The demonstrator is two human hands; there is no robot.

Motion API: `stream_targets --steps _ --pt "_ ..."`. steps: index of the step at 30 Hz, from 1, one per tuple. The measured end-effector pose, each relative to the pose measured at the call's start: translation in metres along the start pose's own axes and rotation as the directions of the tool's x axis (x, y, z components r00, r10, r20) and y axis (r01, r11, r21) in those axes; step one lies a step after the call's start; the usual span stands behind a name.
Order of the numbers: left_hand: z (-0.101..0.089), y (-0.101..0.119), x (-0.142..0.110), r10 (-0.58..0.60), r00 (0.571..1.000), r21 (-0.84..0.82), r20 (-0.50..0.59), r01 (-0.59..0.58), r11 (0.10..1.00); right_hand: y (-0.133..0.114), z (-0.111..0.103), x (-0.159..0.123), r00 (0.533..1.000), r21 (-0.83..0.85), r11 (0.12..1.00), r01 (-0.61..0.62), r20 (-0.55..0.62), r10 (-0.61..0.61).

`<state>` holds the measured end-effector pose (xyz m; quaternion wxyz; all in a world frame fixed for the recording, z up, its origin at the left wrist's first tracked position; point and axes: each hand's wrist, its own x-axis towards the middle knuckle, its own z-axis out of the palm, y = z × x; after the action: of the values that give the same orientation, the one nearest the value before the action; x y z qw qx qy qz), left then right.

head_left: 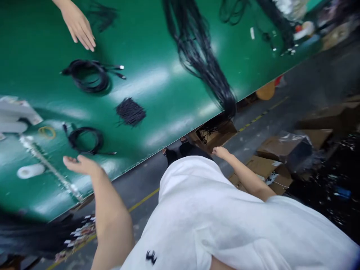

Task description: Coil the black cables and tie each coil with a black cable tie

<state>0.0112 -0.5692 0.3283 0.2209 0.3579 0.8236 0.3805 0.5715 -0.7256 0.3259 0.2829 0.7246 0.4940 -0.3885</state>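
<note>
My left hand (80, 165) hovers at the table's near edge, palm partly up, fingers loosely bent and apart, holding nothing. Just beyond it lies a coiled black cable (86, 140) with its ends sticking out. My right hand (221, 152) hangs beside my body, off the table, with its fingers curled in and nothing visible in them. A second coiled black cable (90, 77) with light-tipped connectors lies farther off. Between the coils and the table edge sits a pile of short black ties (131, 111).
Another person's hand (80, 28) reaches over the green table (152, 108). A long bundle of black cables (201, 52) hangs over the edge. A white roll (30, 171) and yellow bands (47, 132) lie left. Cardboard boxes (261, 167) stand on the floor at right.
</note>
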Motion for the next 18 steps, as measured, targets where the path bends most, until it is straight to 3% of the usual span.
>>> stream_targets --steps 1,2,4,6,9,12,14,16,18 --pt "0.0 -0.012 -0.01 -0.002 0.997 0.003 -0.08 0.002 1.0 0.012 -0.012 0.011 0.998 0.036 0.998 -0.045 -0.031 0.047" --pt "0.001 -0.025 -0.025 -0.024 0.996 -0.006 -0.09 0.024 1.0 0.023 -0.027 0.024 0.995 0.069 0.995 -0.078 -0.064 0.082" --pt "0.008 -0.044 -0.066 -0.12 0.99 -0.038 0.078 0.124 0.992 0.042 -0.063 0.053 0.987 0.121 0.987 -0.103 -0.115 0.117" --pt "0.022 -0.052 -0.118 -0.194 0.957 -0.033 0.217 0.206 0.978 0.052 -0.097 0.082 0.986 0.155 0.985 -0.074 -0.135 0.096" --pt "0.053 -0.038 -0.195 -0.27 0.906 -0.007 0.325 0.288 0.958 0.046 -0.126 0.115 0.993 0.186 0.982 0.04 -0.116 -0.018" --pt "0.094 -0.001 -0.256 -0.255 0.817 0.095 0.517 0.241 0.966 0.024 -0.122 0.108 0.98 0.231 0.952 0.2 -0.062 -0.191" --pt "0.127 0.032 -0.287 -0.192 0.692 0.137 0.696 0.134 0.981 0.012 -0.109 0.074 0.943 0.277 0.903 0.328 -0.032 -0.332" --pt "0.161 0.069 -0.313 -0.049 0.52 0.077 0.853 -0.033 0.996 0.012 -0.097 0.025 0.877 0.326 0.827 0.457 -0.014 -0.48" --pt "0.194 0.106 -0.337 0.152 0.288 -0.092 0.945 -0.211 0.973 0.028 -0.09 -0.026 0.778 0.408 0.706 0.579 -0.018 -0.628"
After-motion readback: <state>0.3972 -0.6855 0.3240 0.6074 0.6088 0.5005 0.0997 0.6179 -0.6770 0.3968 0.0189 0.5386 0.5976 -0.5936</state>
